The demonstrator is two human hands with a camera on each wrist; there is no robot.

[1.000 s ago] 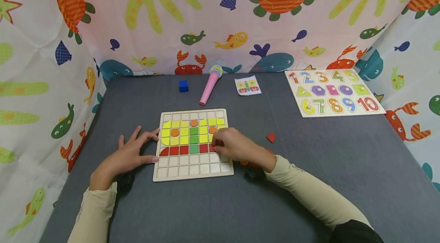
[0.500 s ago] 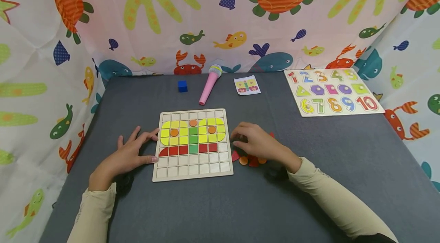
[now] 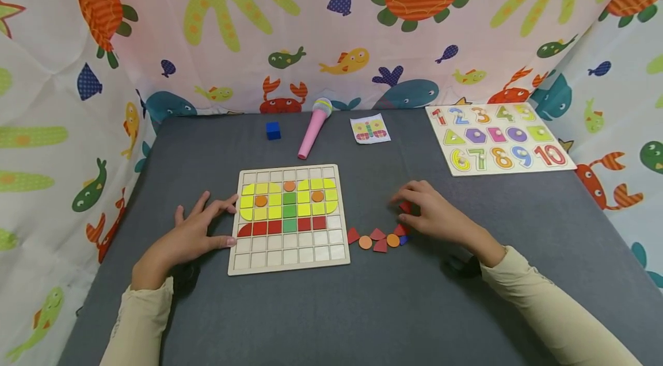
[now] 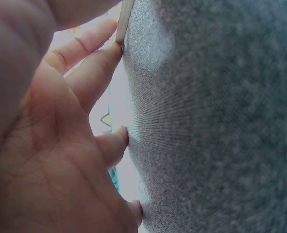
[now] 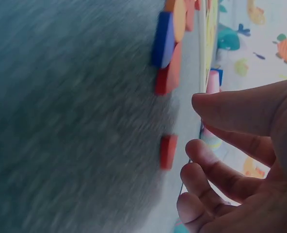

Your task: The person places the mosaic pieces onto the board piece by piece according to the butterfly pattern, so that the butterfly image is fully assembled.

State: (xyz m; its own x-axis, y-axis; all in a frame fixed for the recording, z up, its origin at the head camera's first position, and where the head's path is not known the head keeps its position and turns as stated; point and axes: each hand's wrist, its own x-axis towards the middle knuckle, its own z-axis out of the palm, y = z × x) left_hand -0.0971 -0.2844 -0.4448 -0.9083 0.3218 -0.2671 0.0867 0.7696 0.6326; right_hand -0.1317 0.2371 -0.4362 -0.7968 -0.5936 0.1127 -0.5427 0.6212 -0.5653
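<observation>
A wooden grid board [image 3: 282, 256] lies on the grey table, bearing yellow, green, orange and red flat pieces in a butterfly-like pattern. My left hand [image 3: 181, 239], fingers spread, touches its left edge with thumb and index finger; the left wrist view shows the fingertips against that edge and the cloth. To the right of the board, my right hand [image 3: 440, 216] hovers over a small red piece [image 5: 168, 152], thumb and fingers apart with nothing between them. Between hand and board lie several loose red pieces [image 3: 380, 246], orange discs [image 3: 365, 242] and a blue piece [image 5: 163, 41].
Behind the board are a blue cube [image 3: 273, 130], a pink toy microphone [image 3: 313, 133] and a picture card [image 3: 370, 129] of the butterfly pattern. A number-and-shape puzzle board [image 3: 499, 138] lies at the back right. A printed sea-animal curtain [image 3: 233, 84] borders the table.
My right hand has lifted from the board's red row and moved right, past the loose pieces, uncovering them. My left hand stays at the board's left edge.
</observation>
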